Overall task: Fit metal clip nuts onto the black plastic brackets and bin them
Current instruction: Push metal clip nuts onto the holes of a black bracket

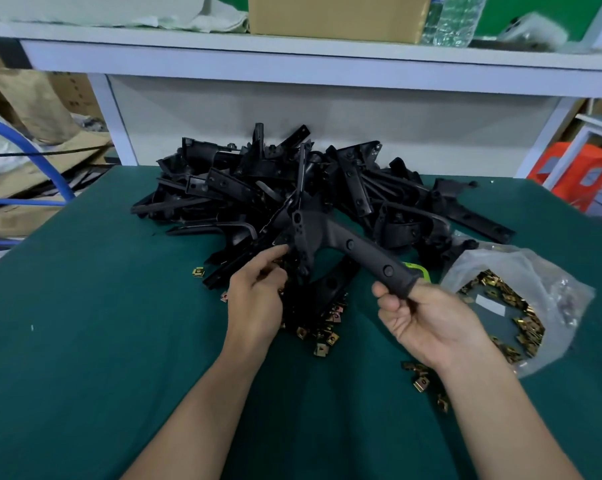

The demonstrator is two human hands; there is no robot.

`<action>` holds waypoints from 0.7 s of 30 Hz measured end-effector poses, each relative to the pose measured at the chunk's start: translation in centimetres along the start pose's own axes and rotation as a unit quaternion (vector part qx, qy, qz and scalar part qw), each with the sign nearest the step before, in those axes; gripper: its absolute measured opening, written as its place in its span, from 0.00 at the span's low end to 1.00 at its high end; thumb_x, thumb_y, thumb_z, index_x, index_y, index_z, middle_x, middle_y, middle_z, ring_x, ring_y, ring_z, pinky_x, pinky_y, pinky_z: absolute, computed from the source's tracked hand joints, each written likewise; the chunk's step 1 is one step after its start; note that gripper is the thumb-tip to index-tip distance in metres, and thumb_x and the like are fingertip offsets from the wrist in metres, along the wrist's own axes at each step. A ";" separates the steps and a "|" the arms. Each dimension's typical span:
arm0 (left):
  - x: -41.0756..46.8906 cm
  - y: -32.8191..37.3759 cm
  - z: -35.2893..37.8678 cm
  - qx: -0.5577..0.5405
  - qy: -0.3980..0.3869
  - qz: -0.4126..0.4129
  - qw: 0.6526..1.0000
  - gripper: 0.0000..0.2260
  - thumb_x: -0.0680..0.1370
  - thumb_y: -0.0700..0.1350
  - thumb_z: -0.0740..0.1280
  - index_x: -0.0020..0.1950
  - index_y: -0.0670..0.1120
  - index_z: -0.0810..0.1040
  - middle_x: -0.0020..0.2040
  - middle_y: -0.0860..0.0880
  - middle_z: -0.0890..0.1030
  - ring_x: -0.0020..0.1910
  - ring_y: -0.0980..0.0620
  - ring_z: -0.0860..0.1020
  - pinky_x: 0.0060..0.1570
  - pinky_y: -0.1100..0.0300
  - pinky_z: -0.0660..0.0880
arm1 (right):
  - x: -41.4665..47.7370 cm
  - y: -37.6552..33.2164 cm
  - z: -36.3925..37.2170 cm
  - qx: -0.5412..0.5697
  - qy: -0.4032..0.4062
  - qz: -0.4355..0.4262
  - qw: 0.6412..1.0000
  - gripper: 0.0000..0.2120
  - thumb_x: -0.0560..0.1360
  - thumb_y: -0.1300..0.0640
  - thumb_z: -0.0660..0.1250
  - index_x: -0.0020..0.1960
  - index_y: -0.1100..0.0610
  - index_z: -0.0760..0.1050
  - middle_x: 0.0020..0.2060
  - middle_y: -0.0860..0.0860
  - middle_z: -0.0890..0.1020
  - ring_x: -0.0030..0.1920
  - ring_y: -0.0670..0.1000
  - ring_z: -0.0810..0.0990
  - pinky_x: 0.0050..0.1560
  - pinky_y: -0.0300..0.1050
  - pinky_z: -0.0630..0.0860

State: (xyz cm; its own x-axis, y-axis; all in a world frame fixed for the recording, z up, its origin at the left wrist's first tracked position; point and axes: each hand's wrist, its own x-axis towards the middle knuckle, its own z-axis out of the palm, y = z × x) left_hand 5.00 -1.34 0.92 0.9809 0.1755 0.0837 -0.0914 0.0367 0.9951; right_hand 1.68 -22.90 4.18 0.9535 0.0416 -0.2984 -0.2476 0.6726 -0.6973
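Right hand grips one bracket by its end, at centre. Left hand curls at the other end; I cannot tell its grasp. Pile, too tangled to count, at 12 o'clock. One bag of nuts at 3; a dozen-odd loose nuts lie under the hands.

matt black moulded plastic bracket, pile of semi-gloss black plastic brackets, shiny brass-toned metal clip nuts, crinkled clear plastic bag, matt green cloth-like table mat, plain brown cardboard box
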 end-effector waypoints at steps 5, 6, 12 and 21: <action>0.5 0.6 -0.2 -0.144 -0.035 -0.134 0.980 0.17 0.77 0.33 0.65 0.47 0.53 0.89 0.45 0.50 0.86 0.38 0.56 0.80 0.48 0.61 0.75 | -0.2 0.3 -1.1 -0.120 -0.034 0.068 0.990 0.15 0.68 0.70 0.64 0.48 0.61 0.87 0.32 0.62 0.78 0.23 0.50 0.74 0.19 0.36 0.70; 0.6 0.7 -0.4 -0.137 -0.048 -0.139 0.980 0.15 0.76 0.34 0.66 0.48 0.50 0.89 0.44 0.49 0.84 0.36 0.56 0.78 0.46 0.61 0.74 | -0.4 0.2 -1.1 -0.127 -0.055 0.074 0.988 0.14 0.67 0.68 0.67 0.48 0.59 0.88 0.32 0.62 0.79 0.24 0.51 0.76 0.21 0.37 0.72; 1.7 1.3 -2.3 -0.216 -0.155 -0.139 0.954 0.02 0.74 0.40 0.67 0.42 0.45 0.77 0.37 0.51 0.74 0.35 0.55 0.74 0.41 0.62 0.75 | -0.2 0.6 -0.5 0.018 -0.152 0.034 0.988 0.14 0.71 0.66 0.74 0.56 0.63 0.85 0.43 0.62 0.85 0.36 0.52 0.85 0.33 0.41 0.82; 3.1 1.2 -6.0 -0.424 -0.072 -0.230 0.873 0.09 0.72 0.38 0.68 0.32 0.43 0.82 0.34 0.49 0.75 0.30 0.53 0.74 0.39 0.60 0.74 | -0.3 4.5 2.7 -0.475 -0.103 0.007 0.874 0.21 0.78 0.71 0.60 0.65 0.54 0.78 0.46 0.53 0.87 0.30 0.52 0.80 0.27 0.39 0.68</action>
State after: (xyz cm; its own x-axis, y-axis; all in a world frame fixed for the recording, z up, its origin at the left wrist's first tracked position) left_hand 6.89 5.17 2.09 0.9532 -0.1733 -0.2476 0.2836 0.7963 0.5342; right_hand 0.75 -17.87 2.87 0.9355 0.2436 -0.2559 -0.1973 -0.2408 -0.9503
